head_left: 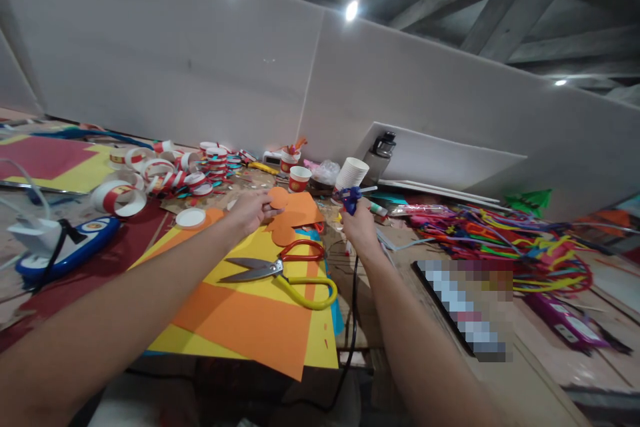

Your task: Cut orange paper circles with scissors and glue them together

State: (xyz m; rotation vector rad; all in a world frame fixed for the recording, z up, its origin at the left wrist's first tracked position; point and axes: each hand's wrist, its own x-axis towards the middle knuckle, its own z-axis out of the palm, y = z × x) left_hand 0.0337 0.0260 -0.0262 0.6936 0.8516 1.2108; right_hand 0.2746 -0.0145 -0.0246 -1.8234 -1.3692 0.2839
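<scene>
My left hand (250, 213) is closed, its fingertips pinching the edge of an orange paper circle (279, 197). More cut orange paper (303, 208) lies right beside it. My right hand (361, 227) is wrapped around a blue hot glue gun (350, 199), whose black cord hangs down past the table edge. Between my forearms, scissors (275, 268) with one red and one yellow handle rest with blades apart on yellow paper (223, 261). A larger orange sheet (250, 323) overlaps the yellow paper at the front. A white disc (191, 217) sits to the left of my left hand.
Stacked white cups (352, 173), a red-and-white paper cup (300, 179) and a dark bottle (380, 157) stand at the back. Cut paper rings (120, 197) and a blue power strip (70, 247) are on the left. Colourful pipe cleaners (500, 240) and a purple power strip (565, 321) occupy the right.
</scene>
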